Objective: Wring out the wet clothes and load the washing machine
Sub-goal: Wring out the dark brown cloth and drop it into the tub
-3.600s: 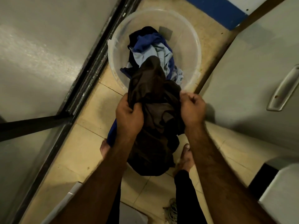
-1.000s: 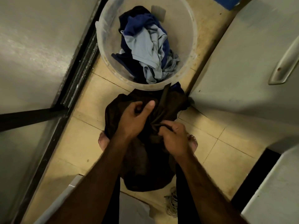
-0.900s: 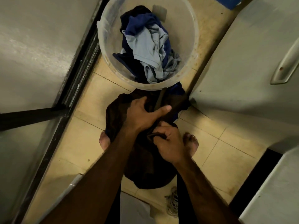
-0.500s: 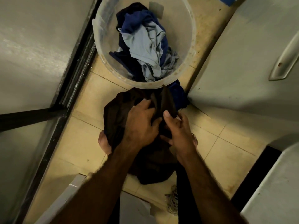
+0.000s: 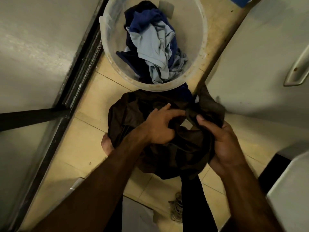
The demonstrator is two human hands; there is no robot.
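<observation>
A: Hands?
B: The left hand [image 5: 160, 126] claws into the brown garment [image 5: 132, 114]; the right hand [image 5: 224, 144] clamps a bunch at three o'clock (half a second ago they nearly touched).
A: Meaning?
B: Probably gathering for a twist; wringing hasn't begun. It hangs above the floor [image 5: 87, 131]. Blue clothes [image 5: 150, 47] wait in the tub [image 5: 107, 39] at twelve.

Home laundry corner: tiled floor [image 5: 87, 144], plastic tub [image 5: 192, 30] of clothes [image 5: 150, 42], white appliance [image 5: 259, 47].

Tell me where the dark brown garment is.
Head view, centre: the dark brown cloth garment is held by the left hand and right hand, just below the clear round plastic tub in frame.
</observation>
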